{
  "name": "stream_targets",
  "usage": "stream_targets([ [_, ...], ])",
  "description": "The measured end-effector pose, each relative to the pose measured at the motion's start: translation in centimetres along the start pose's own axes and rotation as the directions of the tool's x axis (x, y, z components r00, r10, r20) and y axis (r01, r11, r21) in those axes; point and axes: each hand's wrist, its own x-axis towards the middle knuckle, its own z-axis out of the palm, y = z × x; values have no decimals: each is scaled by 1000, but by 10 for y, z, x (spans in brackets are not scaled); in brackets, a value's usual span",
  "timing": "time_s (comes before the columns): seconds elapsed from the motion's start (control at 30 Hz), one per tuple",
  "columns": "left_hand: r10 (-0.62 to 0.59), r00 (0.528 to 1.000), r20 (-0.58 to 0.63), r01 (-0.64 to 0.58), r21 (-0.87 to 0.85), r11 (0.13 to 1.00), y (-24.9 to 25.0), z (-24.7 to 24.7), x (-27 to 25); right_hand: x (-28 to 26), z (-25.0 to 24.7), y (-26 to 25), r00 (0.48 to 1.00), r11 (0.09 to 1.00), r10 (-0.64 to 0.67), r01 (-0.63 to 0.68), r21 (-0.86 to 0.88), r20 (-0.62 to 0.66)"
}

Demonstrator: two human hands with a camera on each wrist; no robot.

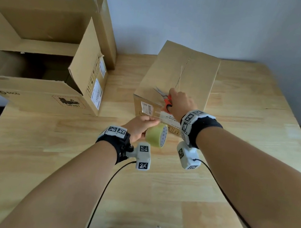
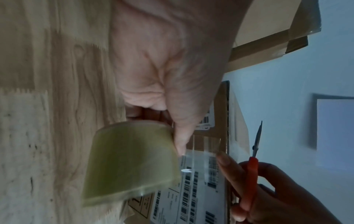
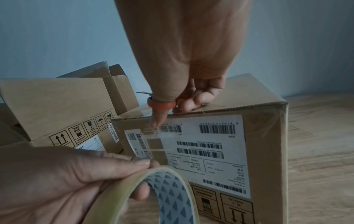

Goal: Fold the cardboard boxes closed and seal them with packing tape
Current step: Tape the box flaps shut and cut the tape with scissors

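Fingers [image 3: 141, 162] of the left hand [image 1: 140, 127] pinch the tape roll [image 1: 156, 135]; right hand [image 1: 180, 103] grips scissors [image 1: 164, 98] (blades half hidden).

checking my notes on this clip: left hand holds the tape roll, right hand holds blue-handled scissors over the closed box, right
Not quite: the scissors have orange-red handles, not blue, as the head view and both wrist views show. The rest stands: the left hand holds the tape roll, and the right hand holds the scissors over the closed box.

Bare wooden table [image 1: 154, 191] lies open in front; the open box [image 1: 44, 57] blocks the left, the closed box [image 1: 177, 79] the middle.
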Motion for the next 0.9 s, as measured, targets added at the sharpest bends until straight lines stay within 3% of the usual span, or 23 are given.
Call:
stream_targets([
  [0.1,39,999,-10,-39,2,999,1,0,4,-1,1,1,1000,1000,2,-2,10,-6],
  [0.23,165,983,-84,-128,335,934,-1,-2,13,-1,1,1,1000,1000,3,-2,26,-21],
  [0.33,229,968,-101,-165,432,887,-2,1,15,1,1,3,1000,999,12,-11,53,-20],
  [0.4,216,972,-93,-168,373,912,-5,0,15,2,2,4,1000,997,15,-14,81,-20],
  [0.53,109,988,-106,-105,50,993,-11,2,14,-5,-11,9,998,965,22,-37,259,58],
  [0.73,95,990,-102,-97,-14,995,-3,7,14,-28,-29,24,949,941,-51,-59,334,311],
  [0.8,83,991,-109,-87,-35,996,-1,7,13,-36,-27,31,895,957,-44,-89,276,444],
  [0.9,47,992,-120,-54,-49,997,-1,7,13,-41,-27,37,872,970,11,-129,208,489],
])
